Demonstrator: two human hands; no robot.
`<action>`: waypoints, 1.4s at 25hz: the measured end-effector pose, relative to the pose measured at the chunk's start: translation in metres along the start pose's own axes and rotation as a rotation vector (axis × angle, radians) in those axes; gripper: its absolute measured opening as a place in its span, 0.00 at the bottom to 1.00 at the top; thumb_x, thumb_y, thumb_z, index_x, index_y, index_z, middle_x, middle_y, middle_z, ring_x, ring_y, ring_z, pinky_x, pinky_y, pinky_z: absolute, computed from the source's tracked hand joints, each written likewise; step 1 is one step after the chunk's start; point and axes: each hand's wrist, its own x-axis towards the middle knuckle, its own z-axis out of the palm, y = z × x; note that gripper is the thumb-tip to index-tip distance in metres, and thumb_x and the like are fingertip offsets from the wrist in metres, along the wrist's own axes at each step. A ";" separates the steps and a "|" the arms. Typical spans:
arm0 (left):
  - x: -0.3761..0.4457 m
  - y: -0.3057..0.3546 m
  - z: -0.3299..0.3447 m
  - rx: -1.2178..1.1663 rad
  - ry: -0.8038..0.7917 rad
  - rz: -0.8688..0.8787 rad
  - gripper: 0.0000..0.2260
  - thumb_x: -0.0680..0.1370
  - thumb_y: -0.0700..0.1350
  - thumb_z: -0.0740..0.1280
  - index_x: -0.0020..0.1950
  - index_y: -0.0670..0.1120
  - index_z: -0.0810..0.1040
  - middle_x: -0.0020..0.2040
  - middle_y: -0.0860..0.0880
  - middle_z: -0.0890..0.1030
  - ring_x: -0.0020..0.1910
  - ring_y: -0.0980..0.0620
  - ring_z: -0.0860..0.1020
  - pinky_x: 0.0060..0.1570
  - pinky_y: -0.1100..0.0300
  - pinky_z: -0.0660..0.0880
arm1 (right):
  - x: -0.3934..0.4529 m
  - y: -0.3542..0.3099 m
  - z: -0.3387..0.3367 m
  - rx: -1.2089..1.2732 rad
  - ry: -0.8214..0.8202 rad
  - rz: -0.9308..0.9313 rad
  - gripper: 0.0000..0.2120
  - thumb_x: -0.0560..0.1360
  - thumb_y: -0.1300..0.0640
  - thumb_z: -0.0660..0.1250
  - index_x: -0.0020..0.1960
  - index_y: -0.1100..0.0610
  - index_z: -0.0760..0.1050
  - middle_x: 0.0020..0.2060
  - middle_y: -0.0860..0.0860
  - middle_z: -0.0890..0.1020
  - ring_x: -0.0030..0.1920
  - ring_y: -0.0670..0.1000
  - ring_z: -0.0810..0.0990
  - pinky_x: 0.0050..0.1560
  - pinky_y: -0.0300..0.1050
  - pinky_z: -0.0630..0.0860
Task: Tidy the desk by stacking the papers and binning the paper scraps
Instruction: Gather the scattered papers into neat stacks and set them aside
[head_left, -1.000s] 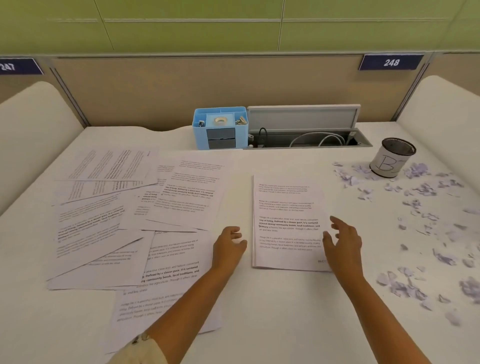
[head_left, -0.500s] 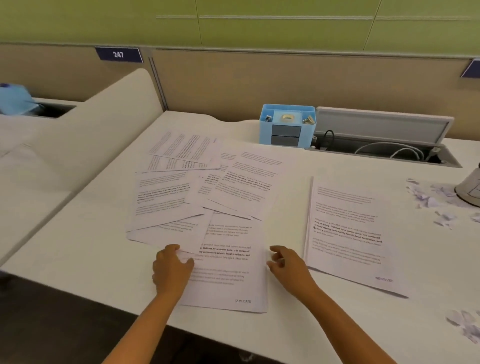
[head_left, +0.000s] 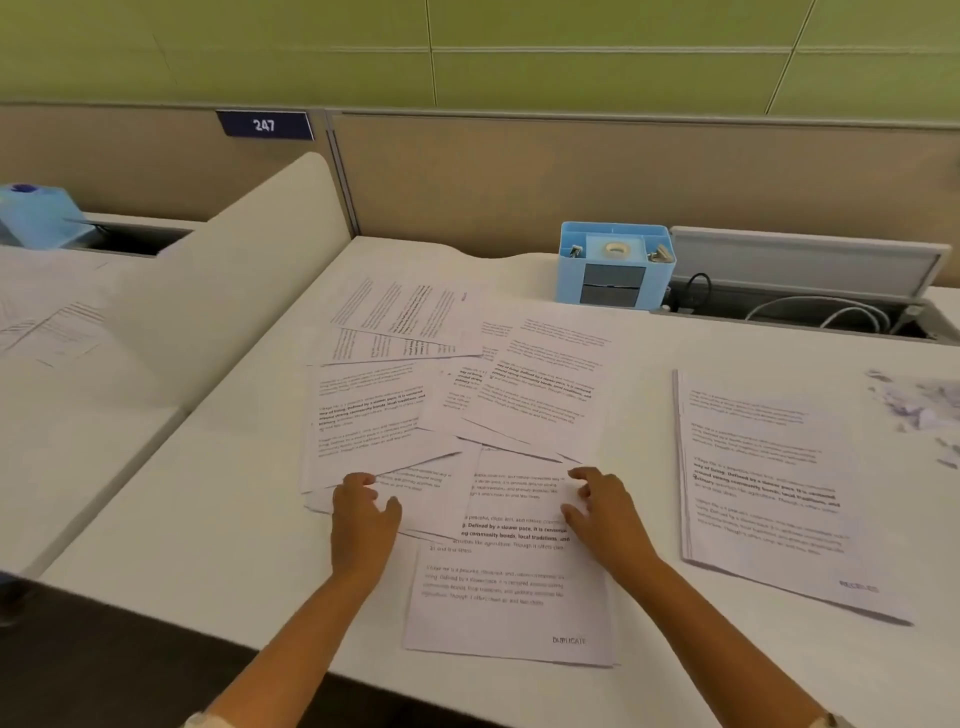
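Resting on loose sheets (head_left: 519, 415) near bench (head_left: 208, 519) front: left hand (head_left: 363, 519) and right hand (head_left: 605, 512), fingers relaxed, gripping nothing. Squared stack (head_left: 769, 493) lying further right. Scraps (head_left: 919, 405) at far right, unbinned. Estimated well under half complete.

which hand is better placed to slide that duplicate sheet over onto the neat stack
Right. The right hand rests on the DUPLICATE sheet's edge nearest the neat stack; the left hand sits farther away.
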 end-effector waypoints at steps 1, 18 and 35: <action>0.005 0.003 0.005 0.045 -0.049 0.081 0.15 0.75 0.39 0.67 0.60 0.40 0.69 0.56 0.40 0.73 0.46 0.48 0.72 0.44 0.58 0.70 | 0.008 -0.007 0.005 -0.057 0.018 -0.045 0.23 0.74 0.53 0.66 0.68 0.53 0.65 0.63 0.54 0.71 0.61 0.52 0.70 0.63 0.44 0.68; 0.078 -0.037 0.023 0.628 -0.249 0.496 0.36 0.77 0.65 0.41 0.67 0.40 0.70 0.67 0.43 0.72 0.66 0.41 0.70 0.62 0.40 0.61 | 0.097 -0.039 0.048 -0.629 -0.070 -0.149 0.32 0.77 0.38 0.38 0.76 0.54 0.42 0.76 0.57 0.46 0.76 0.57 0.44 0.75 0.51 0.43; 0.100 0.028 -0.006 -0.690 -0.532 -0.278 0.13 0.80 0.53 0.56 0.56 0.49 0.75 0.49 0.46 0.83 0.43 0.47 0.82 0.42 0.52 0.79 | 0.045 -0.075 0.016 -0.376 -0.152 -0.211 0.24 0.80 0.62 0.51 0.72 0.42 0.60 0.71 0.46 0.67 0.69 0.48 0.68 0.69 0.45 0.63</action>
